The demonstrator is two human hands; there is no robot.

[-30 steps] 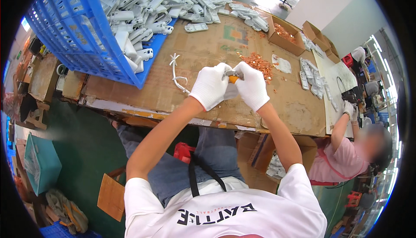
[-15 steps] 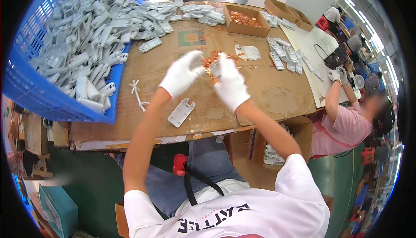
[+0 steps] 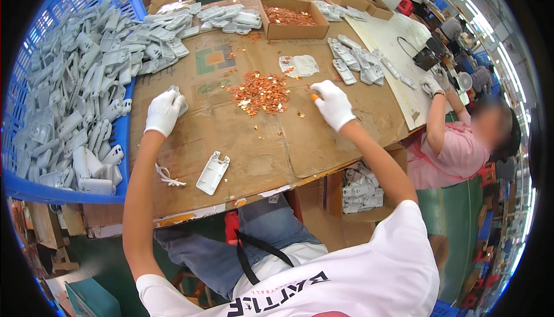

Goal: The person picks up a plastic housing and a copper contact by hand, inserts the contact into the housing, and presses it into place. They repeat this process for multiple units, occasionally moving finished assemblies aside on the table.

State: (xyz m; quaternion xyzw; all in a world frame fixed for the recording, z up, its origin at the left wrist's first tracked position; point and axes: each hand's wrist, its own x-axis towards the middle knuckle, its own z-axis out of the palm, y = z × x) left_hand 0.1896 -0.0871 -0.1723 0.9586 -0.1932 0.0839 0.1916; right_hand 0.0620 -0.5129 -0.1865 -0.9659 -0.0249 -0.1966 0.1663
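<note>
My left hand, in a white glove, is closed round a pale grey plastic casing at the left of the cardboard-covered table. Most of that piece is hidden by the fingers. On the right, my gloved right hand hovers with curled fingers; an orange bit shows at its thumb side, and I cannot make out whether anything is held. Between the hands lies a loose pile of small copper-coloured metal pieces. A single white plastic casing rests near the front edge.
A blue crate heaped with casings stands on the left. Behind the pile is a cardboard box of copper pieces. More casings lie at the right. White ties lie near the front. A co-worker in pink sits to the right.
My hands have parted from over the copper pile, left hand leftward and right hand rightward. The casing at my right hand is gone from there; a casing is now in my left hand. The view has shifted.
</note>
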